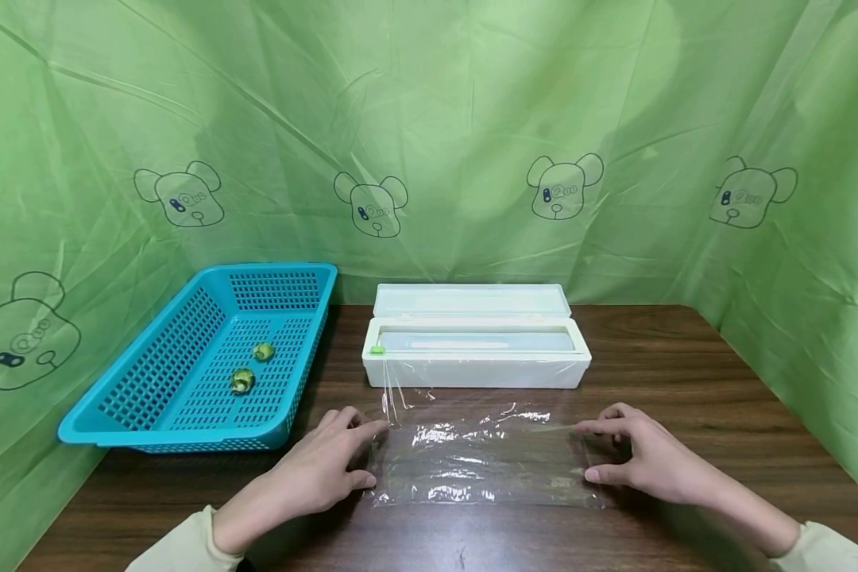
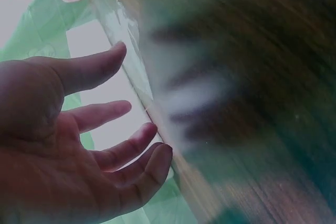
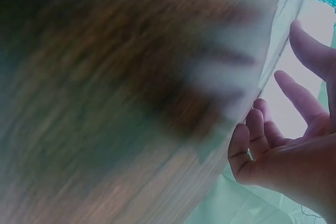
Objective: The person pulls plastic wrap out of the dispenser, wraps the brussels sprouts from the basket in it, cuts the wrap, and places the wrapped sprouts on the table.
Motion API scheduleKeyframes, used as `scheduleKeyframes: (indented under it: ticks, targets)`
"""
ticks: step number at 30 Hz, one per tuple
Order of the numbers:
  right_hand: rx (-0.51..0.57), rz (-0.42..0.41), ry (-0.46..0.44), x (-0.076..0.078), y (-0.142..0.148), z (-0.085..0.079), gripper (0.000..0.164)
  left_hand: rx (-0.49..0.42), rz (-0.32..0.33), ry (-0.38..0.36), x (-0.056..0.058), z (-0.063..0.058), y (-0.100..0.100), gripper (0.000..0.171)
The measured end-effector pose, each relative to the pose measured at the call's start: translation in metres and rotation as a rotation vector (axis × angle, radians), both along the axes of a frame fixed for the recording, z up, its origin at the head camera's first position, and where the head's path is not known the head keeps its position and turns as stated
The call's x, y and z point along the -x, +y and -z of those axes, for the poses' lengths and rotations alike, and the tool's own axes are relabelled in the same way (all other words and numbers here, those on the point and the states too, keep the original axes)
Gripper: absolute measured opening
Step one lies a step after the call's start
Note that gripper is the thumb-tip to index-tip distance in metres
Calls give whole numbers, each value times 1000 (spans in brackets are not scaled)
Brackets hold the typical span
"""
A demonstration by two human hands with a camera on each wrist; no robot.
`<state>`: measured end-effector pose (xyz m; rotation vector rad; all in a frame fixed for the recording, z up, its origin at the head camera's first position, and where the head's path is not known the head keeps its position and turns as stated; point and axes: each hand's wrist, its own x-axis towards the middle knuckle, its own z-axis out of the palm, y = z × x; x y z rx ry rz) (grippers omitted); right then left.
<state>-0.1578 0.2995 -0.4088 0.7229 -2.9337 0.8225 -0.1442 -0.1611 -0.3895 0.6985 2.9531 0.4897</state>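
Note:
A sheet of clear plastic wrap (image 1: 465,465) lies on the table, stretching from a white wrap dispenser box (image 1: 479,373) toward the front. At the sheet's left edge is my left hand (image 1: 322,465), with thumb and index finger apart and their tips at the film. My right hand (image 1: 643,453) is at the opposite edge, its thumb and index finger likewise spread. In the left wrist view, the left hand (image 2: 79,135) shows relaxed, separated fingers with nothing gripped. The right wrist view shows the right hand (image 3: 294,135) with loosely bent fingers. Whether the fingertips touch the film is unclear.
The dispenser's lid (image 1: 472,300) stands raised at the back, and a small green slider (image 1: 377,349) sits at its left end. On the left, a blue basket (image 1: 143,338) holds two small green sprouts (image 1: 242,381). Green fabric (image 1: 457,95) surrounds the wooden table (image 1: 686,373).

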Motion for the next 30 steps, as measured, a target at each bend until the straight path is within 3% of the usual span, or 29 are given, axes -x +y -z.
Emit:
scheduleKeyframes:
  ticks: [7,30]
  targets:
    - [7,17,-77,2,-1,0,64,14,-10,-15,1,0,-1,73]
    - [29,19,-102,2,-2,3,63,-13,-33,-23,2,-1,-2,71]
